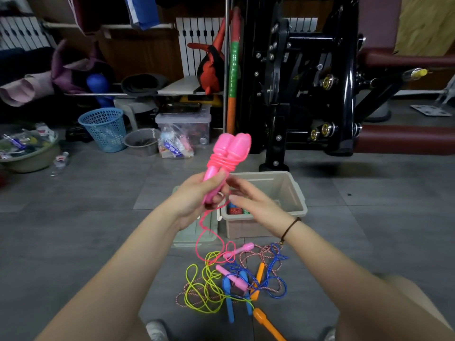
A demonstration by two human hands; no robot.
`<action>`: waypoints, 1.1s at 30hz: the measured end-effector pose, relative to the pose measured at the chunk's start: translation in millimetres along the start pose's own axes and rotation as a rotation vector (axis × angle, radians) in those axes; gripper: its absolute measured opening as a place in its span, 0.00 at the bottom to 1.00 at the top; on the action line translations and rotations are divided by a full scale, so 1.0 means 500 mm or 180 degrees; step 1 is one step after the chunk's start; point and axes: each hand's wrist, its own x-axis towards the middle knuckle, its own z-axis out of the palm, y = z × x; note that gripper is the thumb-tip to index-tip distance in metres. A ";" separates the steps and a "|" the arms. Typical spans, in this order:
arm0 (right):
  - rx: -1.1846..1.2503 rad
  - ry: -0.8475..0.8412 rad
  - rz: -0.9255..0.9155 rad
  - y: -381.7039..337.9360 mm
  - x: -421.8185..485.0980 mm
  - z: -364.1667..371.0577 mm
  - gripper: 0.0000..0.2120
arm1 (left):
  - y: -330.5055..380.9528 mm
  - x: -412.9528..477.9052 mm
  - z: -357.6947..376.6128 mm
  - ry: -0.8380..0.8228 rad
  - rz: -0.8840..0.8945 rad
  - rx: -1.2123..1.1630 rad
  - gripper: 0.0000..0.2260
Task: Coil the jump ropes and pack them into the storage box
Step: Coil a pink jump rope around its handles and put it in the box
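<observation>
Two things frame our work: the open beige plastic storage box (290,193) at twelve o'clock and the tangled coloured ropes (234,279) at six. Our left hand (197,195) grips the paired pink plastic handles (227,158), cord partly wound; our right hand (256,205) spreads wide, needing the dangling pink cord (200,239) next.

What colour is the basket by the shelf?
The plastic mesh basket is light blue, seen in the head view.

Both arms were bare, with no sleeves on them. The left hand (194,200) wore nothing at all, no ring and no band. The right hand (256,205) had a thin dark cord bracelet (290,227) around its wrist, with a tiny bead or knot hanging from it. Near the bottom edge, two blurry grey shapes (156,329) showed, maybe the toes of shoes.
</observation>
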 end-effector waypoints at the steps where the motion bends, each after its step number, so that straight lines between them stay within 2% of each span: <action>1: 0.0354 0.0030 -0.0079 -0.013 0.002 0.007 0.23 | -0.001 0.002 0.009 -0.0052 -0.0095 -0.0046 0.12; 3: 0.0793 0.0045 -0.0144 -0.025 0.007 0.012 0.25 | 0.002 0.006 0.022 -0.0026 -0.0202 -0.0270 0.09; 5: 0.0909 0.0103 0.0066 -0.031 0.006 0.013 0.24 | 0.008 0.011 0.028 0.0052 -0.0305 -0.0446 0.06; 8: 0.0462 0.0279 0.0505 -0.028 0.007 0.005 0.18 | 0.009 0.023 0.027 0.0355 -0.0470 -0.0548 0.06; 10: -0.0151 0.0326 0.0666 -0.023 0.005 -0.009 0.12 | 0.002 0.033 0.021 0.0619 -0.0402 -0.0406 0.07; 12: -0.0766 0.0222 0.0854 -0.020 -0.006 -0.028 0.09 | -0.007 0.042 -0.001 0.0967 -0.0205 0.0159 0.09; 15: -0.1280 -0.0013 0.0967 -0.023 -0.029 -0.057 0.13 | -0.014 0.049 -0.048 0.1163 0.0099 0.1817 0.14; 18: -0.1916 -0.0151 0.0597 -0.032 -0.042 -0.082 0.11 | -0.037 0.050 -0.059 0.0809 0.0385 0.3474 0.16; 21: -0.2751 0.0256 0.0212 -0.032 -0.050 -0.114 0.14 | -0.068 0.054 -0.030 0.0240 0.0452 0.3992 0.13; 24: -0.3050 0.0862 -0.0004 -0.027 -0.055 -0.142 0.15 | -0.079 0.057 0.010 -0.0399 0.0441 0.4506 0.14; 29: -0.2758 0.1068 -0.0120 -0.008 -0.054 -0.148 0.13 | -0.054 0.024 0.059 -0.1329 0.0473 0.4391 0.12; 31: -0.2574 0.1014 -0.0163 -0.003 -0.054 -0.149 0.12 | -0.042 0.004 0.071 -0.1429 0.0665 0.4388 0.13; 33: -0.2311 0.0932 -0.0150 -0.004 -0.054 -0.148 0.14 | -0.034 -0.016 0.086 -0.1315 0.0825 0.4430 0.17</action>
